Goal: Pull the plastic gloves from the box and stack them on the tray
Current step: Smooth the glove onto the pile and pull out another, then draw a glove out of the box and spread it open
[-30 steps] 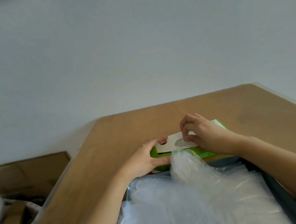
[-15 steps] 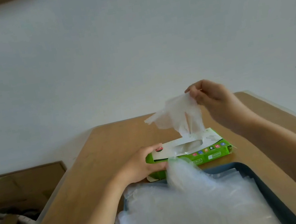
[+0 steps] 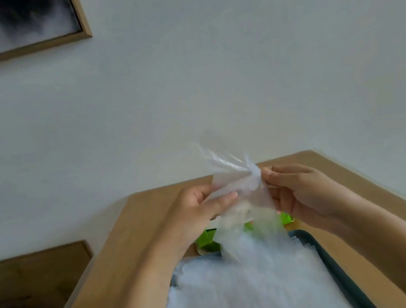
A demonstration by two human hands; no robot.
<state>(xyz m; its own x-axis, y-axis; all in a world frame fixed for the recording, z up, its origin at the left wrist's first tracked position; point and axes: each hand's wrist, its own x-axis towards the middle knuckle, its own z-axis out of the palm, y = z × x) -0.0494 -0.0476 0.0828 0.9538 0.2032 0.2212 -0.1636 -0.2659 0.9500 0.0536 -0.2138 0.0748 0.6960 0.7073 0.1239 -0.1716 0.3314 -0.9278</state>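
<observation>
1. The glove (image 3: 239,188) is hanging in the air above the far end of the tray (image 3: 330,261). It's stretched between both hands, with its lower end drooping down toward the tray.
2. The left hand (image 3: 198,213) is pinching the glove's left edge, thumb pressing on top. The right hand (image 3: 307,196) is holding the bunched-up right end, its fingers (image 3: 279,171) curling tight on it.
3. Honestly this thing is looking like flimsy film: weightless, floppy, slippery, probably clingy. I'd be grabbing it by two edges so it's spreading flat, and not yanking, since it could be tearing or drifting off.
4. A pile of gloves (image 3: 245,293) is filling the tray, fluffing up over its rim.
5. The green box (image 3: 207,238) is peeking out just past the tray's far edge, mostly hidden behind the glove.
6. The counter (image 3: 136,244) is carrying the tray and box, and a framed picture (image 3: 16,23) is hanging on the wall, well above and left of the tray.
</observation>
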